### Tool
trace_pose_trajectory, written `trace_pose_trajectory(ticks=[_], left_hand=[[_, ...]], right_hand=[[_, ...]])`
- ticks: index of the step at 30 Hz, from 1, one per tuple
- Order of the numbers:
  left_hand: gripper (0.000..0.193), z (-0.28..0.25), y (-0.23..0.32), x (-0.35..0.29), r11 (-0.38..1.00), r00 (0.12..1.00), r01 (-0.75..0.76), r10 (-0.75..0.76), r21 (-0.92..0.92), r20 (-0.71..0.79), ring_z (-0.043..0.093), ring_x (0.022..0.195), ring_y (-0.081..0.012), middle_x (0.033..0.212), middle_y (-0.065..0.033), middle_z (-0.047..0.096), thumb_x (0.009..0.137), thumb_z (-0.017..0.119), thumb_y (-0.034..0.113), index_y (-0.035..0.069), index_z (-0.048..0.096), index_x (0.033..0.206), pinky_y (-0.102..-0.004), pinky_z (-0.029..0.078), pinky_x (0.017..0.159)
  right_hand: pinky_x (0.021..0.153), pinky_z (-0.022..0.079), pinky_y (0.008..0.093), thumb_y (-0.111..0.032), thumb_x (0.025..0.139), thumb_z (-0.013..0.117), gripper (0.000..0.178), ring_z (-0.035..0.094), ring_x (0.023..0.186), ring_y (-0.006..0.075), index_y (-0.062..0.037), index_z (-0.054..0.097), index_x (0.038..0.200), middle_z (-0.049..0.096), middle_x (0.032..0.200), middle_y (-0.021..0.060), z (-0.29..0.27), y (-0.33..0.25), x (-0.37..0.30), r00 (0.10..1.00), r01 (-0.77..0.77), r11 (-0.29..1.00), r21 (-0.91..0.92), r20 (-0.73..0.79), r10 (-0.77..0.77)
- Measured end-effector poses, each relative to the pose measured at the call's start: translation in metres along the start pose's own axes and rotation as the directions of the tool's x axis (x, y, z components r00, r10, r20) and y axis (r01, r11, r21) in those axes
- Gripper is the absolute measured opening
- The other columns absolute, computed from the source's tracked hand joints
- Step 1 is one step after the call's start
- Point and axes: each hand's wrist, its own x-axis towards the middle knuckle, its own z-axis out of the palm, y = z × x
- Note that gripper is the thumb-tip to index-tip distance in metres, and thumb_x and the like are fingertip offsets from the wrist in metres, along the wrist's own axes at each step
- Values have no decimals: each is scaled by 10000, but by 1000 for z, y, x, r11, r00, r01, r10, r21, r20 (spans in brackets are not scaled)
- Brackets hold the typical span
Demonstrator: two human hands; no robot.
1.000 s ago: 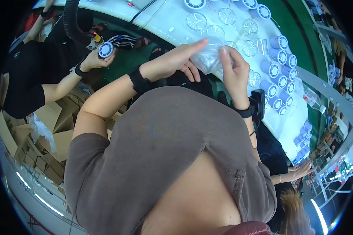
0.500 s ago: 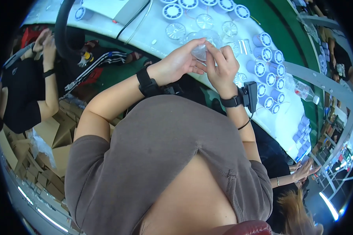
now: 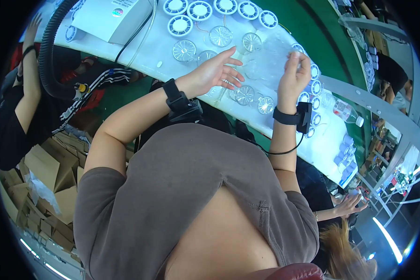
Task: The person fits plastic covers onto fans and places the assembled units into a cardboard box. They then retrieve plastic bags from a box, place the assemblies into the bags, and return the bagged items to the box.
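Note:
My left hand (image 3: 214, 74) is over the near edge of the white table (image 3: 165, 70), palm turned inward with fingers apart and nothing in them. Farther right, my right hand (image 3: 295, 77) is closed in a pinch at the edge of a thin clear plastic bag (image 3: 271, 58), which is smeared by motion and spreads left over the table. Around it stand several clear round plastic pieces with radial ribs, among them a clear piece (image 3: 184, 50) at the left and another clear piece (image 3: 265, 105) close to my right wrist.
Pale violet cylinders with slotted round ends (image 3: 199, 10) line the far side, and more (image 3: 316, 87) stand beyond my right hand. A white box (image 3: 112, 18), a black hose (image 3: 49, 56) and a plastic bottle (image 3: 347, 113) are about. Co-workers sit left and right; cartons (image 3: 56, 168) lie lower left.
My hands have come apart. The right has moved right, drawing the clear plastic out with it; the left has opened wider. The whole view has shifted slightly.

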Motion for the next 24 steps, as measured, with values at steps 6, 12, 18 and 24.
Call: trace_pose_trajectory(ticks=[6,12,18,24], left_hand=[[516,-8,0,-5,999,999,-38,38,-4,-9,554,754,-173,826,-120,557,848,311,462,3,441,1044,-272,430,674],[473,-6,0,-1,997,997,-82,82,0,-9,543,738,-156,818,-104,554,850,323,439,16,458,1012,-264,426,659],[445,5,2,9,995,995,-96,96,18,-14,534,712,-146,800,-95,550,850,337,422,21,463,997,-255,420,648],[411,7,4,10,985,987,-140,147,100,-64,525,694,-134,758,-78,544,844,373,406,25,470,965,-251,412,632]], right_hand=[[426,289,172,-154,842,456,129,406,529,57,-38,501,808,514,698,38,-16,-1,13,937,-342,887,311,38,347],[406,287,199,-141,839,436,101,424,558,114,-50,480,843,517,761,95,-18,-6,24,881,-446,580,681,219,420],[407,294,203,-138,835,436,105,426,570,124,-39,468,834,510,758,101,-19,33,52,752,-585,395,708,292,591],[404,293,195,-130,832,448,134,400,482,101,-25,481,757,511,653,79,-9,24,65,771,-630,675,383,205,603]])
